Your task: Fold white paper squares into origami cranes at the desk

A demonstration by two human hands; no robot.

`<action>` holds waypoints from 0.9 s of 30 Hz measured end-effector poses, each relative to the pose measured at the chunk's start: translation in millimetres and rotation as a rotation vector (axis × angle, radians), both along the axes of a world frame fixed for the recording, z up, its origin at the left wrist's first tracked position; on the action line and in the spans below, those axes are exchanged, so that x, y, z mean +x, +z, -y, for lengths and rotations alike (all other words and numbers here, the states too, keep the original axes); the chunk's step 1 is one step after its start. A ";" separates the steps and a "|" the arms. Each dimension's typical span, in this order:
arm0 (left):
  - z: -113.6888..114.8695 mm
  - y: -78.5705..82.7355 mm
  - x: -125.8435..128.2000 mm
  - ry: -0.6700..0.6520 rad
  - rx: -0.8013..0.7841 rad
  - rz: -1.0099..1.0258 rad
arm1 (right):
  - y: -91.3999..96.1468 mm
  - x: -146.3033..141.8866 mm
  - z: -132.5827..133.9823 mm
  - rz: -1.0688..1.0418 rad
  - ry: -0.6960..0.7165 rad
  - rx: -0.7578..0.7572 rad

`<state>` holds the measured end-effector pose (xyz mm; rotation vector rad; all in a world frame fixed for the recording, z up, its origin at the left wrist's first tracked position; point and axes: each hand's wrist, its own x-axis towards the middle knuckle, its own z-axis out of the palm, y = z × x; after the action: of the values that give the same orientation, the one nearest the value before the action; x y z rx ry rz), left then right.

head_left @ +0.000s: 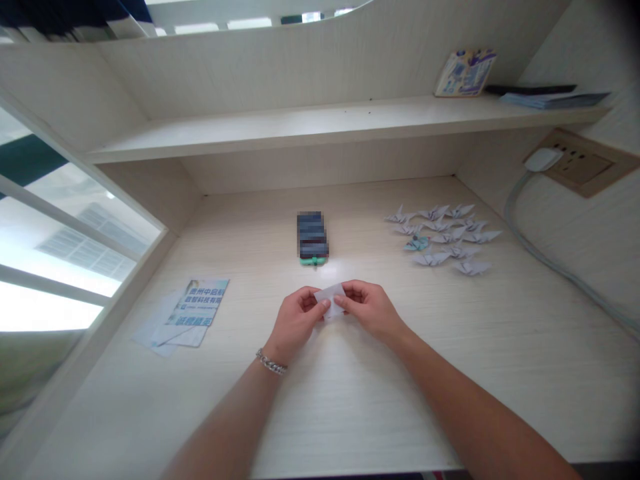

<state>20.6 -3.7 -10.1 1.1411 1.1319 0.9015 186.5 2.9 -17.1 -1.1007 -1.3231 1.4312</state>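
A small piece of white paper (330, 293) is held between my two hands, above the middle of the desk. My left hand (299, 315) pinches its left side between thumb and fingers. On the right side, my right hand (369, 307) grips it the same way, thumb on top. Any folds in the paper are too small to make out. Several folded paper cranes (447, 237) sit grouped at the back right, mostly white, one of them a blue-green paper crane (417, 243).
Beyond my hands lies a phone (313, 235) with a green edge. Printed leaflets (197, 310) rest on loose sheets at the left. A cable (545, 257) runs from a wall socket (585, 162) down the right side. A shelf (300, 133) spans the back, holding a small box (465, 72).
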 end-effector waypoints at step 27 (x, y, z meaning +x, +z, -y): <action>2.4 1.3 -2.2 0.127 0.198 0.026 | -4.6 -1.4 2.4 -0.026 -0.187 0.179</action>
<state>18.5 -6.1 -8.8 1.2239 1.1221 1.1446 185.1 0.5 -21.7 -1.0534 -1.2676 1.1635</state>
